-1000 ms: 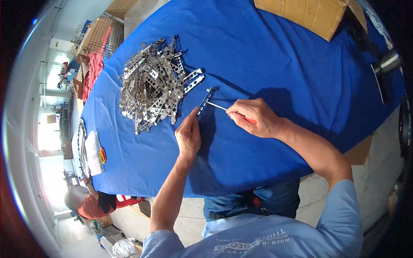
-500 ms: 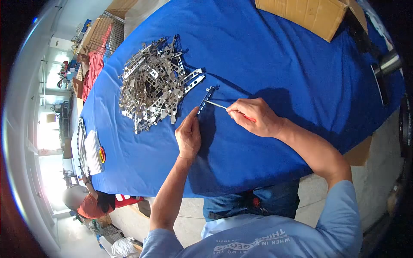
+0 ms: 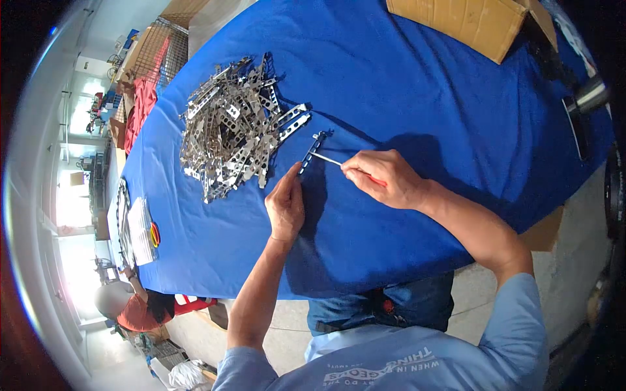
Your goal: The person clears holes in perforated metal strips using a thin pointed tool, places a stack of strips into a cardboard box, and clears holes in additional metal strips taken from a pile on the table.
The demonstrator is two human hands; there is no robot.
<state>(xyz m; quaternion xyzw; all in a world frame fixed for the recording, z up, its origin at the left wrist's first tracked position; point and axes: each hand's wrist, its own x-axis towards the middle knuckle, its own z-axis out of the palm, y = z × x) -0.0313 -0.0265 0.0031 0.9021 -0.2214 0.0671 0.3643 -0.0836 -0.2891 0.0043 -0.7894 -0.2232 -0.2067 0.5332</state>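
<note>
My left hand (image 3: 285,207) pinches the near end of a perforated metal strip (image 3: 313,148), holding it tilted above the blue cloth. Red shows in the fist of my right hand (image 3: 385,177), which grips a slim red-handled tool (image 3: 328,159) with a thin metal shaft. The shaft's tip meets the strip around its middle; whether it sits inside a hole is too small to tell. Left of the strip lies a large heap of similar perforated metal strips (image 3: 231,127), tangled together.
A blue cloth (image 3: 391,78) covers the table. A cardboard box (image 3: 460,26) stands at the far edge, with a dark object and metal cylinder (image 3: 589,96) at right. Red-and-yellow scissors handles (image 3: 155,234) lie at left near clear plastic. Another person (image 3: 138,309) is beyond the left edge.
My right hand has shifted very slightly left with the tool, toward the strip. My left hand and the strip look the same.
</note>
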